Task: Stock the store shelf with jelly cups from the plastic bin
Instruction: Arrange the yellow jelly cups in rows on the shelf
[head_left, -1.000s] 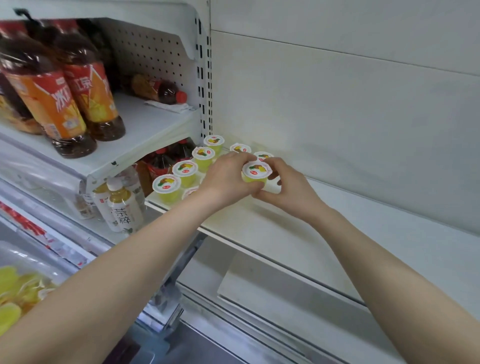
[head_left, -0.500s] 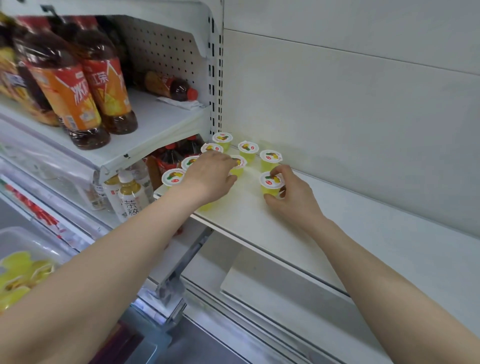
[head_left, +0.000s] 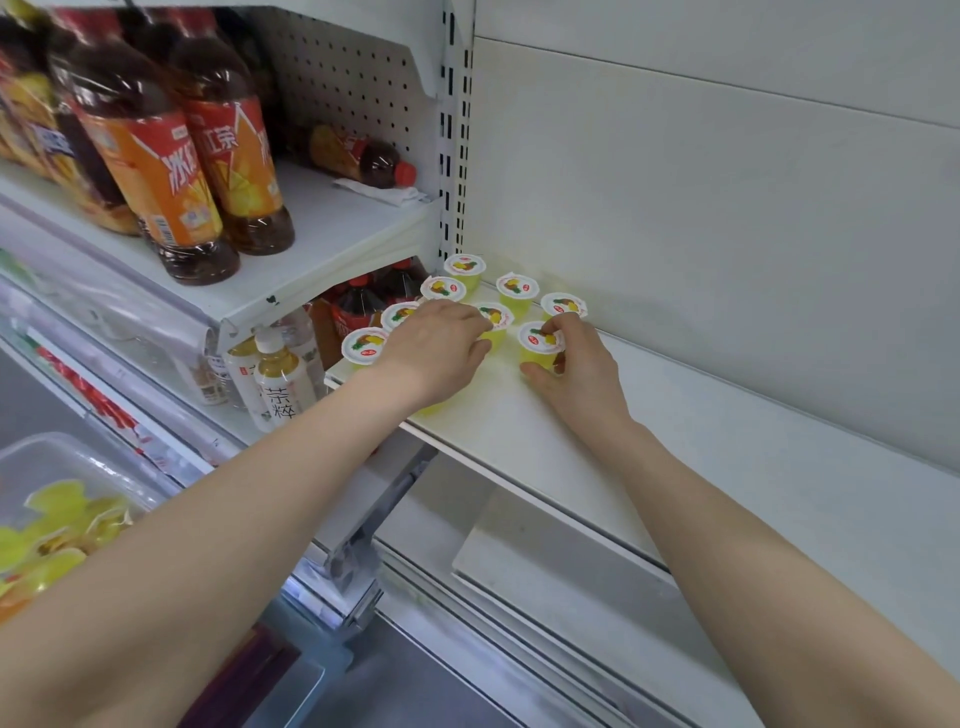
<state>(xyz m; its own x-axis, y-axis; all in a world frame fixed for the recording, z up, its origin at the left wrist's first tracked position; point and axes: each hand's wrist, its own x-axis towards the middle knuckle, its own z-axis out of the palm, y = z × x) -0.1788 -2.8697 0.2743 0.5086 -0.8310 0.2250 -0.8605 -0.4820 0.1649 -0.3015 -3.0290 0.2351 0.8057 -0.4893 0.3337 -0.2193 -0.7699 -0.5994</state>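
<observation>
Pinched round one small yellow jelly cup with a white printed lid (head_left: 538, 344), my right grip (head_left: 584, 376) has its thumb low on the cup's side & fingertips on the lid rim. That cup stands on the white metal shelf (head_left: 701, 447), at the right front of the group. My left grip (head_left: 434, 349) lies palm-down over the group w/ fingertips touching a neighbouring cup (head_left: 496, 314); can't tell if it holds anything.

Count: 8 lids visible incl. the held one, plus a yellow patch under the left wrist, poss. a 9th. All cups are upright, lids up, axis vertical.

Clear plastic bin (head_left: 78, 457) sits low left w/ more yellow cups inside, too blurred to count. On the upper shelf at left, 2 big orange-label tea bottles (head_left: 156, 171) stand in full view, and 1 smaller bottle (head_left: 363, 156) lies on its side at the back.
</observation>
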